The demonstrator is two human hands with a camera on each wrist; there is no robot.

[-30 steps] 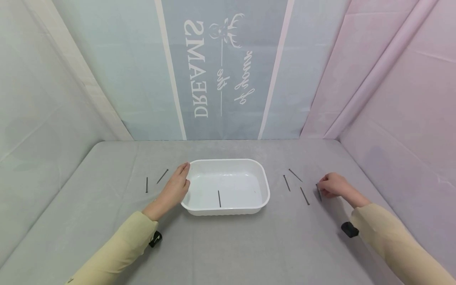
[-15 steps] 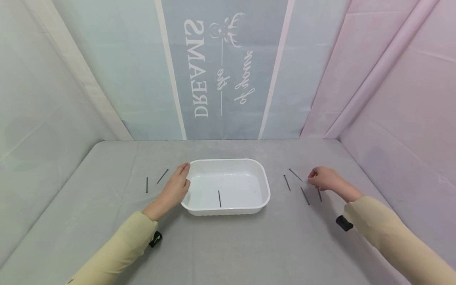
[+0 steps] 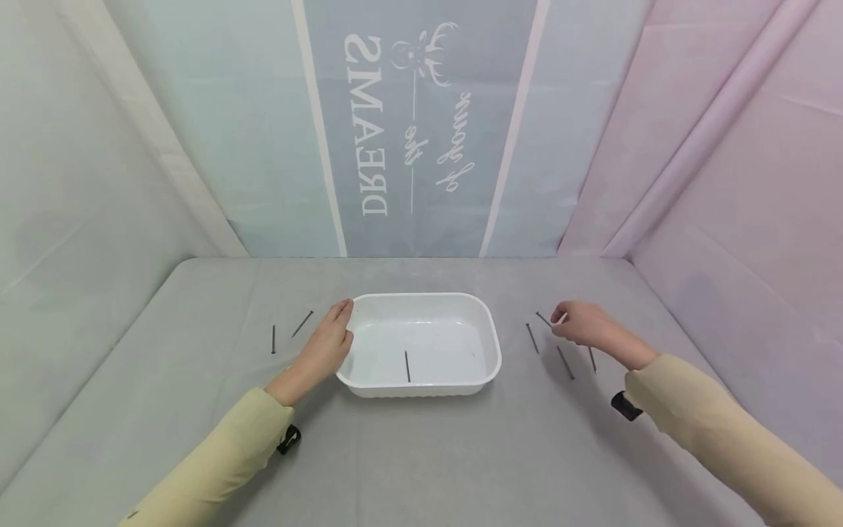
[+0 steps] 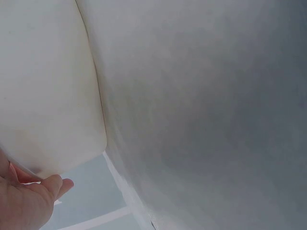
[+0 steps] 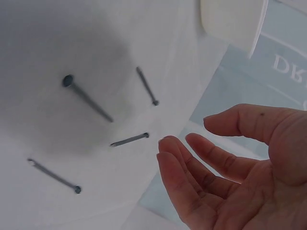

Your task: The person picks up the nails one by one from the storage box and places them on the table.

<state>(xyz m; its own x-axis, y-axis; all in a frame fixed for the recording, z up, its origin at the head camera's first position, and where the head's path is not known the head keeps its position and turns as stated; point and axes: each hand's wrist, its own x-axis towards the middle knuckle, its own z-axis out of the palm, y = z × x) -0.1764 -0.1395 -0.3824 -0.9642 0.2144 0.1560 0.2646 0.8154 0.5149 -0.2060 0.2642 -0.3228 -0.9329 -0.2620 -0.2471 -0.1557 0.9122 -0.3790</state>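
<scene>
While the left hand [image 3: 324, 345] rests against the left end of the white tray [image 3: 489, 333], fingers straight and flat along its rim, the right hand [image 3: 579, 324] hovers over the group of nails on the grey table [image 3: 421, 454] to the tray's right. The right wrist view shows that hand's fingers [image 5: 192, 158] loosely bent and apart, nothing between them, palm empty. Four nails lie below it there: one with its round head near the left [image 5: 86, 98], a short one beyond it [image 5: 147, 86], another just below [image 5: 129, 139], and a long one nearest the lower edge [image 5: 53, 176]. In the head view the farthest nail [image 3: 543, 318] is right at the fingertips; whether they touch it I cannot tell. One nail [image 3: 407, 365] lies inside the tray, and two more [image 3: 301, 323] sit on the table to the left hand's far side.
</scene>
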